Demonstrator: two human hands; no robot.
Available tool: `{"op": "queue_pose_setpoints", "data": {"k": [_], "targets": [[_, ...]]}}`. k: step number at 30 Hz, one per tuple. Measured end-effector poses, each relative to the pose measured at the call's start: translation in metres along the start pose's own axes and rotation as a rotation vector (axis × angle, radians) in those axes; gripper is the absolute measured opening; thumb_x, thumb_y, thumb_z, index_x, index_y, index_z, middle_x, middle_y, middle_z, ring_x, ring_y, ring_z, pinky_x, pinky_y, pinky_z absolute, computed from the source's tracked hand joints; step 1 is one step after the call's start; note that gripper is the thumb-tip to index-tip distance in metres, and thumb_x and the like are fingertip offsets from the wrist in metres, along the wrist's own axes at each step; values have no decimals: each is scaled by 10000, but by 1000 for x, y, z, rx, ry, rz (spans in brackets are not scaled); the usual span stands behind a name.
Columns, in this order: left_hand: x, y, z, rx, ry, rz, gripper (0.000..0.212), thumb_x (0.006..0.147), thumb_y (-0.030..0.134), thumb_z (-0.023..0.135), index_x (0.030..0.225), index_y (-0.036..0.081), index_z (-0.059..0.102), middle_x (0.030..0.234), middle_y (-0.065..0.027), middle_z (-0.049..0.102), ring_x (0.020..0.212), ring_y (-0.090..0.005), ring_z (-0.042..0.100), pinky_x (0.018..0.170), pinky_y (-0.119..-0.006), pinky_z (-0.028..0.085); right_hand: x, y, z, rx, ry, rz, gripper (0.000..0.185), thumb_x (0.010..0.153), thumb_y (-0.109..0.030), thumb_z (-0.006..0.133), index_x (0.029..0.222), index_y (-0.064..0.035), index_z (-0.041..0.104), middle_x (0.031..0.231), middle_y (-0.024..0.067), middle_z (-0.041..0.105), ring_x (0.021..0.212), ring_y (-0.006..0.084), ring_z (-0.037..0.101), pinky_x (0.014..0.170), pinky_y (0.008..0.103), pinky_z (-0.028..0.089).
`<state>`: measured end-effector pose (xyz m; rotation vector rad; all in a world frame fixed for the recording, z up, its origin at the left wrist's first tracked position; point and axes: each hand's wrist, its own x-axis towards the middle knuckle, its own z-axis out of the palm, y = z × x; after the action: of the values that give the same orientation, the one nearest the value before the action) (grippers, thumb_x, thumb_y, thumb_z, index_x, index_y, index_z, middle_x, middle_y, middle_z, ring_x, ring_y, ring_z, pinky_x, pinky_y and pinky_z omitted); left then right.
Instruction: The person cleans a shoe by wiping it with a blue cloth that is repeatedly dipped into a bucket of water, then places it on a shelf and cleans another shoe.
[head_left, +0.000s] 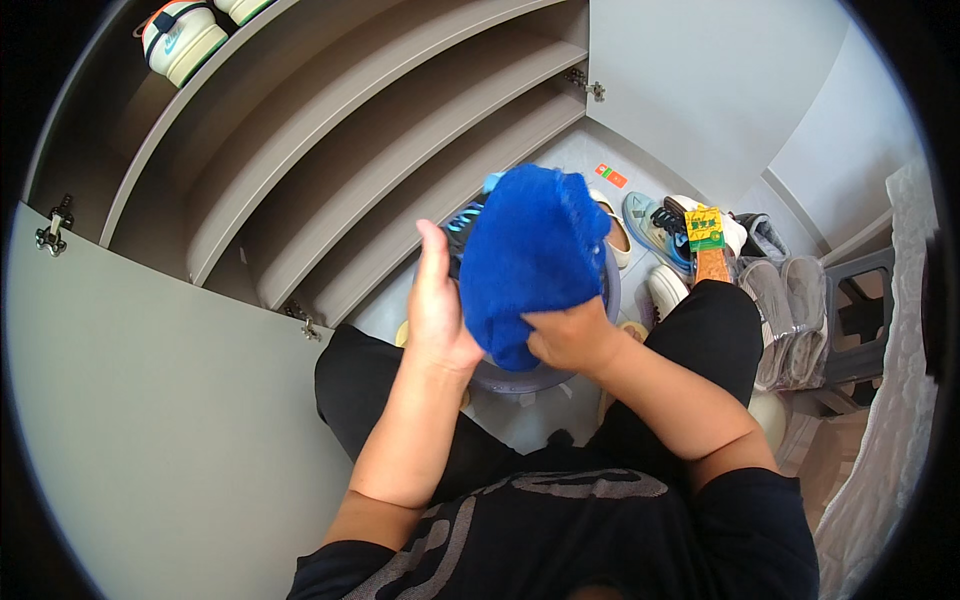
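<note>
A bright blue cloth, fuzzy along its right edge, is held up between my hands. My right hand is closed on the cloth's lower right part, its fingers partly buried in the folds. My left hand rests against the cloth's left edge with the thumb raised and apart; its other fingers are hidden behind the cloth. Below, between my knees, the rim of a grey-purple basin shows, its inside mostly covered by the cloth. Just left of the cloth, part of a dark shoe with light-blue laces is visible.
Ahead stands a shoe cabinet with its doors swung out, the left door near my knee. Nike sneakers sit on a shelf at upper left. Several shoes, bagged grey slippers and a dark plastic crate are at right.
</note>
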<state>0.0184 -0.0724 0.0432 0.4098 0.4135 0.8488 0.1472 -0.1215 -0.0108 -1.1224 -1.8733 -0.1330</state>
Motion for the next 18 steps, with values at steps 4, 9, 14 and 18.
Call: {"op": "queue_pose_setpoints", "data": {"k": [4, 9, 14, 18], "targets": [[2, 12, -8, -70, -72, 68, 622, 893, 534, 294, 1126, -4, 505, 1109, -152, 566, 1011, -275, 552, 923, -412, 407, -3, -3, 3, 60, -14, -89, 321, 667, -135, 562, 975, -154, 652, 1125, 101, 560, 1084, 311, 501, 990, 504, 274], [6, 20, -19, -239, -158, 21, 582, 898, 498, 335, 1119, -12, 508, 1096, -151, 575, 1013, -279, 552, 942, -409, 389, -4, 2, -4, 66, -45, -139, 326, 653, -113, 558, 965, -131, 650, 1112, 112, 565, 1058, 319, 520, 957, 482, 339], [7, 27, -24, -215, -68, 99, 547, 900, 454, 378, 1145, -25, 478, 1160, -150, 537, 1094, -280, 496, 988, -416, 334, 0, 10, -17, 46, 14, -176, 395, 550, -72, 582, 939, -86, 643, 1053, 147, 583, 1007, 332, 542, 918, 460, 382], [3, 34, -24, -244, -62, 112, 556, 893, 456, 397, 1171, -21, 455, 1210, -146, 498, 1145, -279, 450, 1010, -414, 306, 3, 21, -25, 83, 144, -84, 385, 523, -68, 599, 906, -33, 627, 1016, 169, 588, 983, 358, 541, 899, 425, 384]]}}
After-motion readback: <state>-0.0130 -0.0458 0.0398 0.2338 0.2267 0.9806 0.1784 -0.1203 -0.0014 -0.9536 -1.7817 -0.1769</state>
